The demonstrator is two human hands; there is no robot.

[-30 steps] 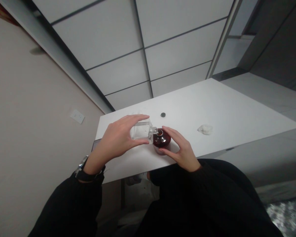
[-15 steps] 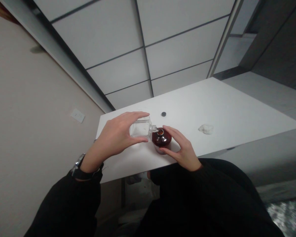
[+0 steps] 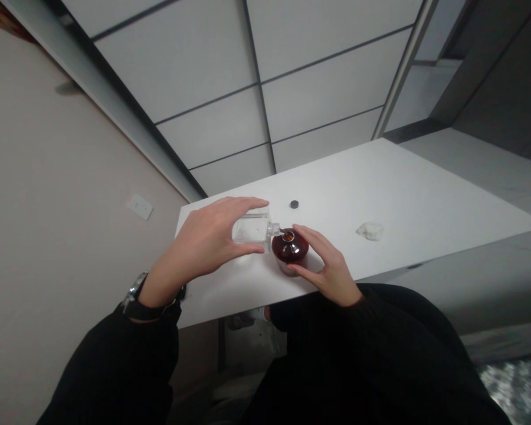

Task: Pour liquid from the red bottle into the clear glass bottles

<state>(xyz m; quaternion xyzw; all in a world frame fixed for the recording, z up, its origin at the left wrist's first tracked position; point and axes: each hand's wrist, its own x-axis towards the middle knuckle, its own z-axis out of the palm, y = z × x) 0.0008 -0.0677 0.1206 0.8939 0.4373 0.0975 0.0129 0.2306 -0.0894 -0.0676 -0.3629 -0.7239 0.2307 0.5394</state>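
The dark amber bottle [image 3: 291,250] stands upright on the white table [image 3: 425,200], long axis vertical, its ringed round mouth facing up. Just left of it, the clear square-bodied bottle [image 3: 253,228] is held on its side, long axis running roughly level from left to right, its base toward the left palm and its narrow neck pointing right at the amber bottle's mouth. The neck's tip reaches the near-left edge of that mouth; whether the two touch, or whether liquid runs between them, cannot be told. The left hand [image 3: 203,236], left of the amber bottle, grips the clear one, thumb along its near side and fingers along its far side; a wristwatch [image 3: 135,295] sits on that wrist. The right hand [image 3: 330,273] is closed round the right side of the amber bottle, fingers on its far shoulder and thumb across its near side. Beyond the amber bottle lies a small dark round cap [image 3: 294,204], well apart from both hands. A crumpled whitish wad [image 3: 371,231] rests to its right, and panelled doors [image 3: 318,47] rise behind it, past the table's far edge.
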